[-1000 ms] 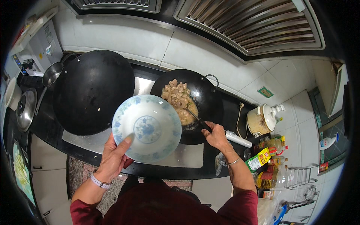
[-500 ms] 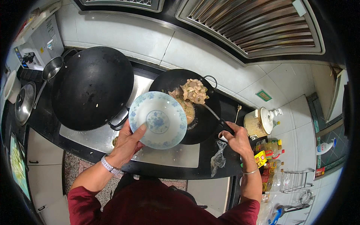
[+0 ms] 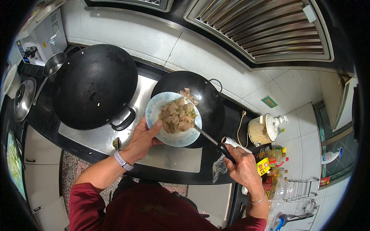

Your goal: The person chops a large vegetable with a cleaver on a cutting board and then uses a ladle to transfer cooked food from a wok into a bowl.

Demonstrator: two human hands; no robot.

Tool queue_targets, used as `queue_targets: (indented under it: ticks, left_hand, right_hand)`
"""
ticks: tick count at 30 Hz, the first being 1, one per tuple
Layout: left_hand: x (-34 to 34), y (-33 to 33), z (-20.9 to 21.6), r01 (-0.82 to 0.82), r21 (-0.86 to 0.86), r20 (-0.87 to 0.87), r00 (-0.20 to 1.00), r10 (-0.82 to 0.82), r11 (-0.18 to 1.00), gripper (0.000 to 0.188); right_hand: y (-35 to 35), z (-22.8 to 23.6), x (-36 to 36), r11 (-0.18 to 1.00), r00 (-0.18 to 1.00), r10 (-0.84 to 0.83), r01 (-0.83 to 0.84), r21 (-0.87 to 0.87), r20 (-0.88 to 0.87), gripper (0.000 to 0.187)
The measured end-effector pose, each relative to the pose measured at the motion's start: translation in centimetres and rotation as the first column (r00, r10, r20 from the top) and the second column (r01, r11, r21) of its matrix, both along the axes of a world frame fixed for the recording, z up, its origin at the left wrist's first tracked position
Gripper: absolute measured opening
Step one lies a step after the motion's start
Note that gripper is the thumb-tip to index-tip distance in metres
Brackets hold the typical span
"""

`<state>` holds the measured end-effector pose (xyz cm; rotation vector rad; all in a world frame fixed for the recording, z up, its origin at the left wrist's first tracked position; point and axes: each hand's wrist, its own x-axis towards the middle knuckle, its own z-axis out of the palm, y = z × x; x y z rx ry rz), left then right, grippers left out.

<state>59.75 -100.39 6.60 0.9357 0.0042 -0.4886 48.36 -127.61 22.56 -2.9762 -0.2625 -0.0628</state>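
Note:
My left hand (image 3: pixel 142 139) grips the near left rim of a white bowl with a blue flower pattern (image 3: pixel 152 111), thumb on top. The bowl is held over the near left part of a black wok (image 3: pixel 211 107). Cooked meat slices with green bits (image 3: pixel 176 118) lie in the bowl. My right hand (image 3: pixel 243 164) is closed round the black handle of a wok spatula (image 3: pixel 209 136). Its metal shaft reaches into the bowl from the right, and food covers its head. Some meat (image 3: pixel 189 95) shows in the wok just beyond the bowl's far rim.
A larger black wok (image 3: pixel 94 86) sits on the left burner, its handle toward me. A ladle (image 3: pixel 54 64) and a metal lid (image 3: pixel 25 98) lie further left. To the right stand a cream pot (image 3: pixel 257 131), several bottles (image 3: pixel 275 154), a white roll (image 3: pixel 233 144) and a crumpled plastic bag (image 3: pixel 219 168).
The spatula load has moved left and toward me from over the wok into the bowl. The bowl, bare inside before, has shifted slightly right and now has meat in it.

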Motion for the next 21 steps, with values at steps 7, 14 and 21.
queue_targets:
  ticks: [7, 14, 21]
  left_hand:
    - [-0.1, 0.4, -0.2, -0.008, -0.100, -0.002, 1.000, 0.008, 0.995, 0.049]
    - [-0.1, 0.9, 0.2, -0.040, -0.069, -0.038, 0.999, 0.038, 0.997, 0.048]
    - [-0.6, 2.5, 1.7, -0.114, -0.197, -0.060, 0.993, 0.104, 0.974, 0.048]
  right_hand:
    - [0.5, 0.7, -1.3, 0.927, 0.967, 0.109, -0.017, -0.374, 0.228, 0.063]
    - [0.7, 3.1, -1.6, 0.987, 0.964, -0.090, 0.119, -0.103, 0.250, 0.051]
    - [-2.7, 3.1, 2.1, 0.949, 0.945, -0.316, 0.316, -0.017, -0.088, 0.043]
